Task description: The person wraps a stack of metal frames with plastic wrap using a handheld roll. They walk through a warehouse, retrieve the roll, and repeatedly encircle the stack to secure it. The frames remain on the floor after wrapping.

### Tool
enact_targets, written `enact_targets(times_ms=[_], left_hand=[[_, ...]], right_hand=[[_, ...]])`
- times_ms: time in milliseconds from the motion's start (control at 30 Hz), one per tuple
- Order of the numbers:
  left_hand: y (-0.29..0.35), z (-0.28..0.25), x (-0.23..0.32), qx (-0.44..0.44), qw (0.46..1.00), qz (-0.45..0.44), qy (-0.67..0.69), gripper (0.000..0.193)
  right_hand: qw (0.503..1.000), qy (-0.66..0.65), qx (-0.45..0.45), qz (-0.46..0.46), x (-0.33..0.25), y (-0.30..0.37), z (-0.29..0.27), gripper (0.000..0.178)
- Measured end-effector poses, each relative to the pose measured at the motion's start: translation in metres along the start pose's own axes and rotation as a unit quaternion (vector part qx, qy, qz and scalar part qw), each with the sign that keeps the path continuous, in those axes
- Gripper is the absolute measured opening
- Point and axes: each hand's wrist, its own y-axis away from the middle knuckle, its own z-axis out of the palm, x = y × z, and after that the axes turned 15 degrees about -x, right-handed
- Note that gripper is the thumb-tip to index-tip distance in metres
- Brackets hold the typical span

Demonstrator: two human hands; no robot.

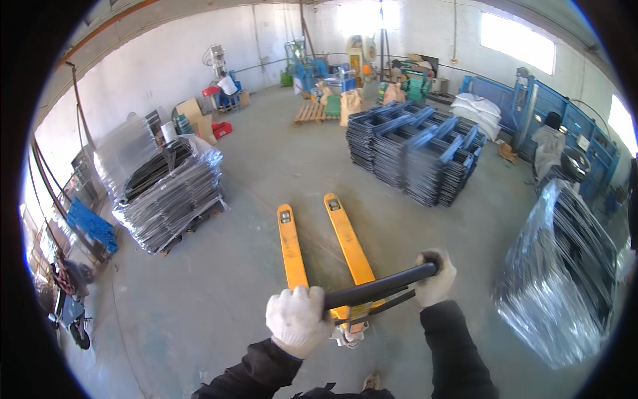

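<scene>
Both gloved hands, left hand [297,320] and right hand [435,276], grip the black handle [379,287] near plastic-wrapped stacks [169,189].

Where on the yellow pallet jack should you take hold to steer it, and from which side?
Grip the black crossbar handle at its two ends, standing behind the pallet jack, opposite the forks. The bar runs crosswise and its round section suits a full wrap. That is how the gloved left hand and right hand sit now, set wide apart, probably for better turning leverage.
</scene>
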Motion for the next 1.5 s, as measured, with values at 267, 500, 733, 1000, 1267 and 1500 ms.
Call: enact_targets(times_ms=[267,500,733,1000,1267,1500], left_hand=[[-0.188,0.093,-0.105,-0.001,0.992,-0.109,-0.056,0.03],[-0.358,0.159,-0.222,0.091,0.981,-0.142,-0.09,0.03],[-0.521,0.212,-0.385,0.086,0.984,-0.137,-0.07,0.024],[-0.74,0.305,-0.565,0.132,0.982,-0.11,-0.074,0.027],[-0.963,0.388,-0.662,0.09,0.986,-0.119,-0.079,0.027],[-1.165,0.467,-0.767,0.1,0.984,-0.117,-0.085,0.026]], right_hand=[[0.998,-0.028,-0.031,-0.042,0.098,-0.188,0.138,0.024],[0.996,-0.029,-0.052,-0.066,0.174,-0.36,0.283,0.018],[0.996,-0.045,-0.068,-0.037,0.21,-0.507,0.433,0.014],[0.997,-0.037,-0.036,-0.062,0.279,-0.662,0.586,0.019],[0.998,-0.035,-0.048,-0.038,0.404,-0.871,0.711,0.016],[0.998,-0.026,-0.031,-0.057,0.504,-1.062,0.833,0.016]])
